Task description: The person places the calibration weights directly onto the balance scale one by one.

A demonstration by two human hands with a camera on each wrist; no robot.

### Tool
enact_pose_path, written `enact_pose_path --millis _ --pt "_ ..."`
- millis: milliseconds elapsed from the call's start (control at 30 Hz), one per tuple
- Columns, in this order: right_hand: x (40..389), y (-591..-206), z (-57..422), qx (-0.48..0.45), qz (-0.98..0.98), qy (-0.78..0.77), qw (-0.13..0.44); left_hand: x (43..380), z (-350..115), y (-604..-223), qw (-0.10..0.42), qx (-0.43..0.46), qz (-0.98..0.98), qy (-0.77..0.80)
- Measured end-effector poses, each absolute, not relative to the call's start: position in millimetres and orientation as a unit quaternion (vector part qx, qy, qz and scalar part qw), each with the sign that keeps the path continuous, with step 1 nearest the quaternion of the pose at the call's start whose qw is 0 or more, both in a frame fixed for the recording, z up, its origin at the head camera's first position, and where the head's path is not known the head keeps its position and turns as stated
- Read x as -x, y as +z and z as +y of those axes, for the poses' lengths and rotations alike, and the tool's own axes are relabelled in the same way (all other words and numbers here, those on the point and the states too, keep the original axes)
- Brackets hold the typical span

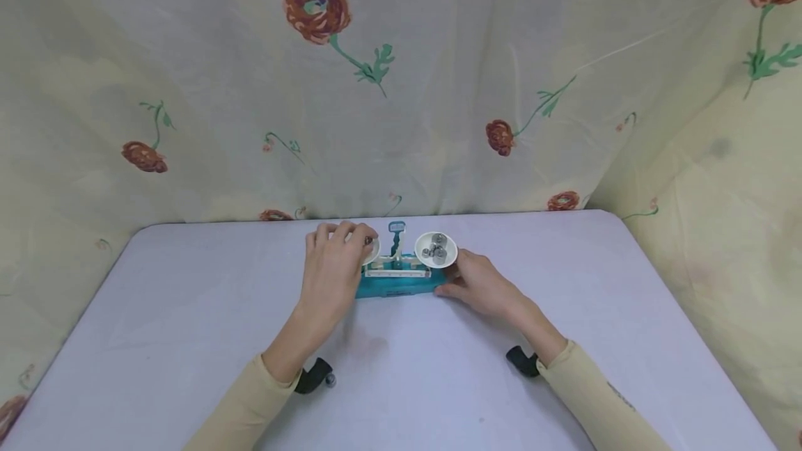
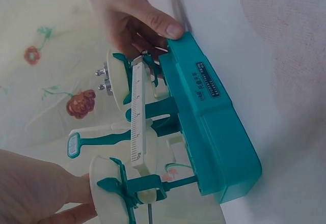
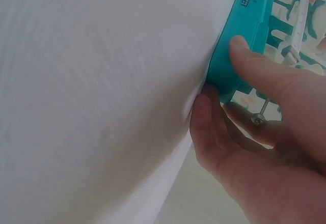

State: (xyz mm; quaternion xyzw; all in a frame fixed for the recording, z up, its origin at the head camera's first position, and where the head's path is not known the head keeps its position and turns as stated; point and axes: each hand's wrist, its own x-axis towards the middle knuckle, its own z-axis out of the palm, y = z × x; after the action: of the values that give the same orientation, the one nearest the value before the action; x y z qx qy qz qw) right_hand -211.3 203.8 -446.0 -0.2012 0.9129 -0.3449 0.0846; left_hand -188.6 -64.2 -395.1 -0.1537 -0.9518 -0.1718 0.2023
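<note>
A teal balance scale (image 1: 401, 286) with a white graduated beam (image 2: 137, 112) stands near the table's far edge. My left hand (image 1: 333, 263) is over the left pan (image 1: 374, 253), its fingers bent down and pinching a small metal weight (image 1: 368, 241) at the pan. In the left wrist view that pan (image 2: 104, 188) hides the fingertips. Several metal weights (image 1: 439, 254) sit in the right white pan (image 1: 421, 244). My right hand (image 1: 479, 280) grips the right end of the base, thumb (image 3: 249, 61) on its front and the other fingers around the end.
A white cloth covers the table (image 1: 188, 326). Behind it hangs a flowered curtain (image 1: 426, 124). Black wrist devices (image 1: 313, 376) show at both cuffs, and a small round metal piece (image 1: 331, 381) is beside the left one.
</note>
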Motion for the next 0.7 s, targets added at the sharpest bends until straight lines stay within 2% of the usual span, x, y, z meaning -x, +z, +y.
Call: enact_pose_path --millis 267,700 --pt "210.4 -445.8 203.9 0.206 0.912 -0.346 0.083 192.9 -64.9 -392.7 0.176 0.141 -0.957 -0.181" --pt "210.8 -444.9 203.1 0.191 0.913 -0.349 0.091 194.7 -64.9 -395.2 0.164 0.132 -0.962 -0.175"
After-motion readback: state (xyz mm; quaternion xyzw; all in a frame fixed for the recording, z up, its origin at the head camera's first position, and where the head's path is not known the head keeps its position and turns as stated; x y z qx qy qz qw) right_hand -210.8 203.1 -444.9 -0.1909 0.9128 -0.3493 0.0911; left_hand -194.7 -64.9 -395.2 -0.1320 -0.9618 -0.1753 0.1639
